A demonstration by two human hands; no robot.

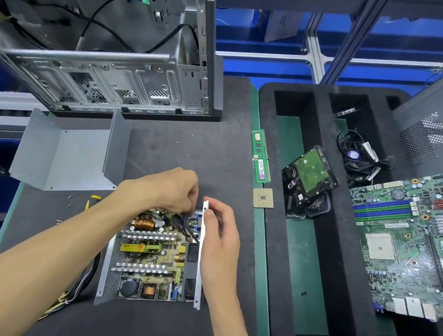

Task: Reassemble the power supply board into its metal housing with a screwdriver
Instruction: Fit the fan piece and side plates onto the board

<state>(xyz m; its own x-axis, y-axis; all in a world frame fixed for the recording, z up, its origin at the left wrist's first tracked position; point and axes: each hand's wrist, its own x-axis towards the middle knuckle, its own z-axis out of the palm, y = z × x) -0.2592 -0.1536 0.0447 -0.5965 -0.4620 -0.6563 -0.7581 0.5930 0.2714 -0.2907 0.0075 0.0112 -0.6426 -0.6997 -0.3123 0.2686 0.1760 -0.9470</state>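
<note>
Down near the front of the dark tabletop [188, 147] sits the board [153, 256], lying flat inside its housing [108, 272], an open grey metal tray with a perforated left wall and an upright right wall. Board is yellowish, crowded: copper coil at the far left, rows of silver heat-sink fins across it, a yellow block with red marks, a black round capacitor and a small copper-wound transformer at the near edge, black wires bunched at the far right corner.

Left hand [172, 188]: fingers curled down into those wires at the board's far corner; what exactly the grip holds is hidden. Right hand [220, 233]: thumb and fingers pinch the top end of the housing's right wall.

Cable bundle [75, 287] trails off the housing's left side. Grey cover [69, 150] lies beyond, left. Yellow-handled tool [91, 199] just beside it, mostly hidden by the forearm, with loose screws [70, 200] near. Open case [109, 59] stands at the back. RAM sticks [260, 157] and CPU [263, 198] lie right; foam tray [300, 270] holds a drive [312, 175]; motherboard [420, 241] lies far right.
</note>
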